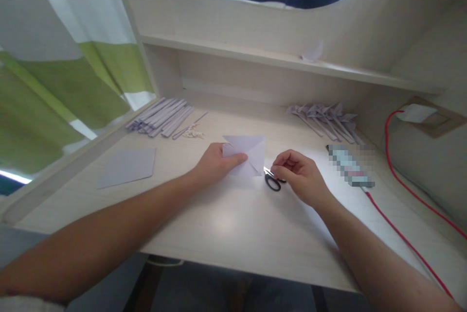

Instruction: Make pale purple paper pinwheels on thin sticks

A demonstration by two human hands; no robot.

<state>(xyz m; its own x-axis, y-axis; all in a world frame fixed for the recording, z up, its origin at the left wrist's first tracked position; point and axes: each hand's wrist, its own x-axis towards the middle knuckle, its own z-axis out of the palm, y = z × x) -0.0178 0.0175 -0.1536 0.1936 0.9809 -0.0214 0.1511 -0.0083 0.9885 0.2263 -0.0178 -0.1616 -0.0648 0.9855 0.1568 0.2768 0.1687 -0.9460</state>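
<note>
My left hand (216, 162) pinches a folded sheet of pale paper (251, 154) near the middle of the desk, thumb on top of its left corner. My right hand (297, 176) is closed on a pair of black-handled scissors (273, 180), whose blades point at the paper's lower right edge. The scissors lie low over the desk top, just right of the paper.
A flat pale sheet (127, 166) lies at the left. Folded paper strips (160, 117) are stacked at the back left, with small scraps (193, 133) beside them. Folded pieces (324, 118) lie at the back right. A red cable (394, 176) runs along the right. A shelf (255, 57) crosses above.
</note>
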